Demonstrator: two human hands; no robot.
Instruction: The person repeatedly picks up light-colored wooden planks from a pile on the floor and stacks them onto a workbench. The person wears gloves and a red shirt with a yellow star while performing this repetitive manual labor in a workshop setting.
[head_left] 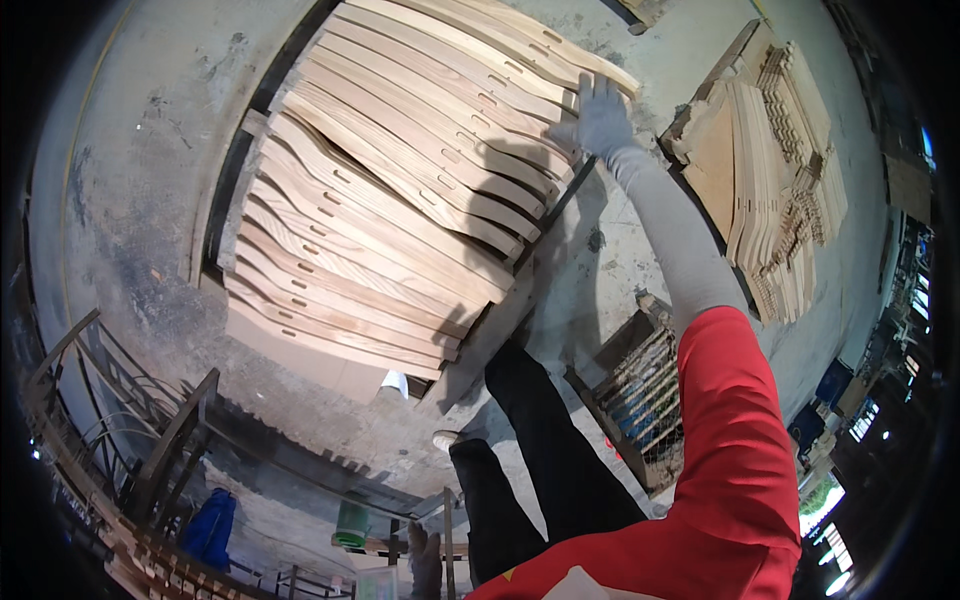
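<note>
My right hand (602,118), in a light grey glove with a grey sleeve, reaches to the upper middle. It rests on the right-hand ends of the curved wooden slats (400,150). Its fingers are stretched out and the thumb is spread to the left. The slats are pale, lie side by side in a broad stack, and several have a small oval slot near one end. I do not see my left hand clearly; a dim greyish-brown shape (425,560) at the bottom edge cannot be made out.
A second pile of wooden pieces (760,190) stands at the far right on the concrete floor (150,130). A slatted crate (640,390) is beside my legs. Metal frames (165,450), a blue cloth (210,525) and a green container (352,520) are at lower left.
</note>
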